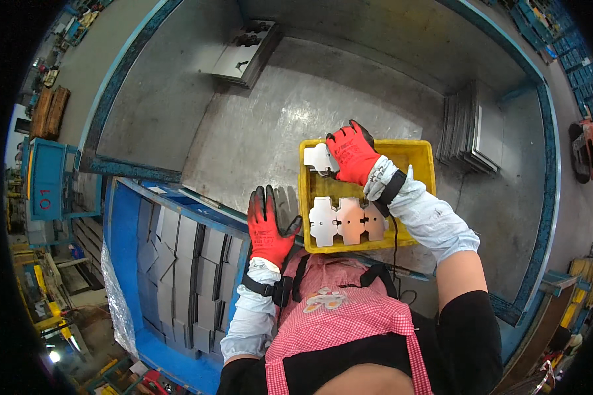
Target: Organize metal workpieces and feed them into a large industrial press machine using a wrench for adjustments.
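**Gloved hands working at a yellow crate of cut metal plates**

A broad grey steel tabletop (pixel 257 131) with a blue rim is filling most of the view; a blue bin (pixel 122 263) at the lower left is holding rows of grey metal sheets (pixel 184 263) standing on edge; a stack of flat plates (pixel 468 131) is lying at the right of the tabletop; a yellow crate (pixel 418 158) is sitting on the tabletop just in front of the person; shiny notched plates (pixel 346 220) are lying side by side in its near end; the right hand (pixel 352 155) is closing on one notched plate (pixel 316 158) at the crate's far left corner; the left hand (pixel 270 224) is spreading open, holding nothing, just beside the crate's left wall.
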The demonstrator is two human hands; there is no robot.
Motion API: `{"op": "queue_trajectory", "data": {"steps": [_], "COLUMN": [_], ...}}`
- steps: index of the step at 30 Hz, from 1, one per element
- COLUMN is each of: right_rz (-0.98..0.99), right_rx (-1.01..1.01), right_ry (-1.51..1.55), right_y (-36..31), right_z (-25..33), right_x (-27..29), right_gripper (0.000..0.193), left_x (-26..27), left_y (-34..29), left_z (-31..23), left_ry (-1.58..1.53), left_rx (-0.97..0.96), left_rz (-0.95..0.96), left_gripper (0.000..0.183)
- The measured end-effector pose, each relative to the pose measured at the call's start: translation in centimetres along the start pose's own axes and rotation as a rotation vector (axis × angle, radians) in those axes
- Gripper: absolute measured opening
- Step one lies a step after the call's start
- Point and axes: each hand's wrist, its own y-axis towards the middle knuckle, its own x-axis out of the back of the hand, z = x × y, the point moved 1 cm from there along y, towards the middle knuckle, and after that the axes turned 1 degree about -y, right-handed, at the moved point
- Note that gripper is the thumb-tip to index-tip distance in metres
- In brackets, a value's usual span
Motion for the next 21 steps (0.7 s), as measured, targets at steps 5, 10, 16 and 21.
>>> {"op": "queue_trajectory", "data": {"steps": [5, 10, 16, 21], "right_rz": [0.020, -0.040, -0.021, -0.271], "right_rx": [0.047, 0.103, 0.067, 0.024], "right_ry": [-0.023, 0.059, 0.210, 0.467], "right_y": [0.6, 0.8, 0.4, -2.5], "right_z": [-0.4, -1.7, -2.6, -4.5], "right_x": [0.3, 0.6, 0.8, 1.1], "right_gripper": [0.066, 0.063, 0.069, 0.068], "left_x": [0.4, 0.1, -0.3, 0.2], "left_y": [-0.2, -1.1, -1.1, -0.5], "left_z": [0.1, 0.7, 0.8, 0.4], "left_ry": [-0.023, -0.028, -0.070, -0.067], "left_rx": [0.023, 0.044, 0.066, 0.035], "left_rz": [-0.009, -0.001, 0.030, 0.006], "left_gripper": [0.093, 0.091, 0.086, 0.092]}}
